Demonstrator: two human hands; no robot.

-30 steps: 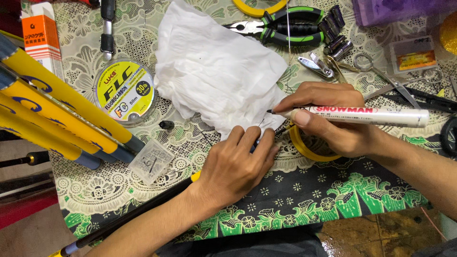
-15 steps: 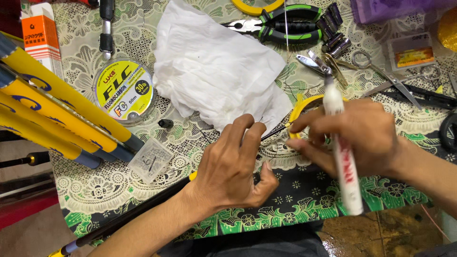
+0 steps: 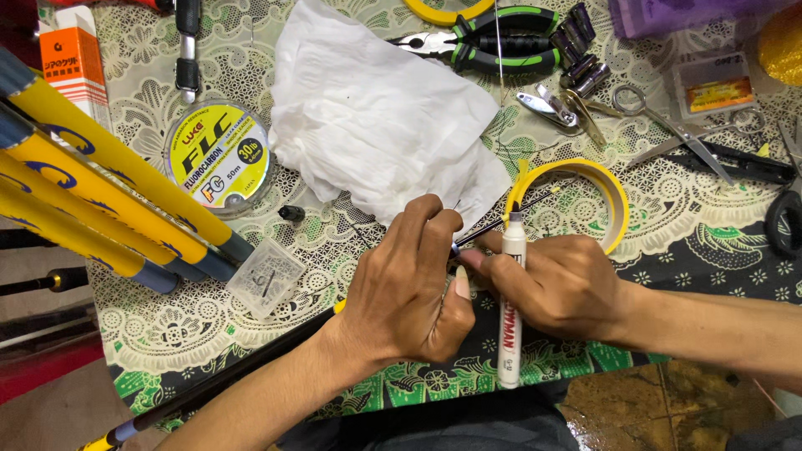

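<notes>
Two bare hands are meeting near the front edge of the lace-patterned cloth-covered table (image 3: 150, 334). The left hand (image 3: 409, 292) is pinching its fingertips narrowly around the tip of one thin black rod (image 3: 251, 372), which is running in from the front left corner; whether the grip is fully closed I cannot tell. The right hand (image 3: 560, 284) is curling closed around one white marker pen with a black tip (image 3: 510, 309), holding it upright, tip touching the rod end just beside the left thumb. Just behind the hands one yellow tape ring (image 3: 614, 196) is lying flat, and one crumpled white tissue sheet (image 3: 376, 117) is spreading toward the back edge. At the left edge three yellow-and-blue rod sections (image 3: 100, 175) are lying side by side, with one round clear spool of fishing line (image 3: 219, 157) beside them and one small clear plastic packet (image 3: 266, 276) in front. Toward the back right — one pair of green-handled pliers (image 3: 493, 46), one pair of steel scissors (image 3: 668, 125).
</notes>
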